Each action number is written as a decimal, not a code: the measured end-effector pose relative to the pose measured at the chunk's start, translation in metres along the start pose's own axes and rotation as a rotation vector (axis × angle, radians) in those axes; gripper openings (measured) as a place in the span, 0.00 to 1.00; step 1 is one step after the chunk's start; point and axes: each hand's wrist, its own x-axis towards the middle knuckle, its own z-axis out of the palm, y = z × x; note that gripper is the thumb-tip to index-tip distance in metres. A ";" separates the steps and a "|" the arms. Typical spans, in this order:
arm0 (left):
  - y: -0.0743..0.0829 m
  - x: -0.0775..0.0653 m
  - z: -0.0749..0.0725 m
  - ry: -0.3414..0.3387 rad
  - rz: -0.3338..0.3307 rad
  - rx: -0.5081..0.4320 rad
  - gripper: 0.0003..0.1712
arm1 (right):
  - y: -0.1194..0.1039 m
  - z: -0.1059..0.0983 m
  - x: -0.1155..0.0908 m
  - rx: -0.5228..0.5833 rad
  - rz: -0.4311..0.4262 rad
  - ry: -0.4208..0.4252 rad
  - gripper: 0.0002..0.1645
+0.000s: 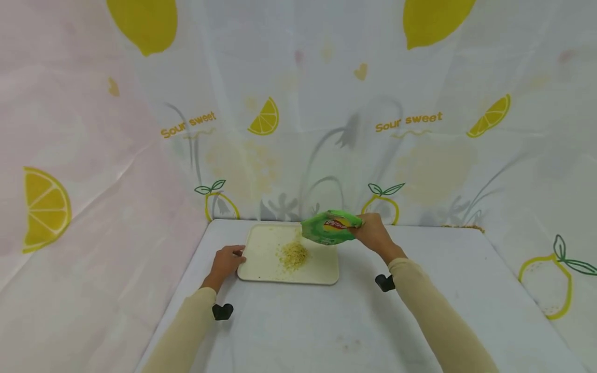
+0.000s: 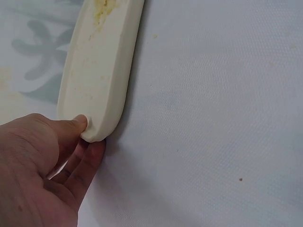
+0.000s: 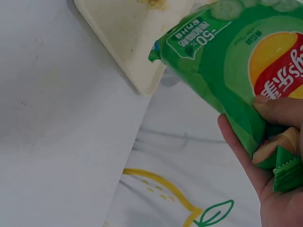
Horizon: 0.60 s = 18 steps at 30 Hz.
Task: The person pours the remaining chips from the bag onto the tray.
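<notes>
My right hand [image 1: 374, 234] grips a green bag of potato chips [image 1: 326, 235] by one end, thumb on its front, and holds it tilted over the right part of a cream tray [image 1: 261, 269]. In the right wrist view the chip bag [image 3: 203, 71] shows a red and yellow logo, with its far end over the tray. A loose pile of yellow crumbs [image 1: 294, 256] lies on the middle of the tray. With thumb on the rim and fingers beneath, my left hand [image 2: 52, 156] pinches the tray's left end [image 2: 102, 109].
The tray stands toward the back of a white-covered table [image 1: 298, 326]. Behind it hangs a cloth backdrop [image 1: 298, 155] printed with lemons, and more cloth closes off both sides. A few tiny crumbs [image 2: 240, 179] dot the table cover.
</notes>
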 end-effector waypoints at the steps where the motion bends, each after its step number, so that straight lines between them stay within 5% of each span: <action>1: 0.000 0.000 0.000 0.000 -0.002 0.002 0.24 | 0.000 0.000 0.000 -0.002 0.008 -0.014 0.09; 10: 0.001 0.000 -0.001 0.007 -0.003 -0.005 0.24 | -0.006 -0.003 -0.002 0.035 -0.038 0.083 0.08; 18: 0.002 0.000 -0.002 -0.013 -0.011 -0.026 0.24 | 0.005 0.007 -0.007 -0.024 -0.003 -0.013 0.09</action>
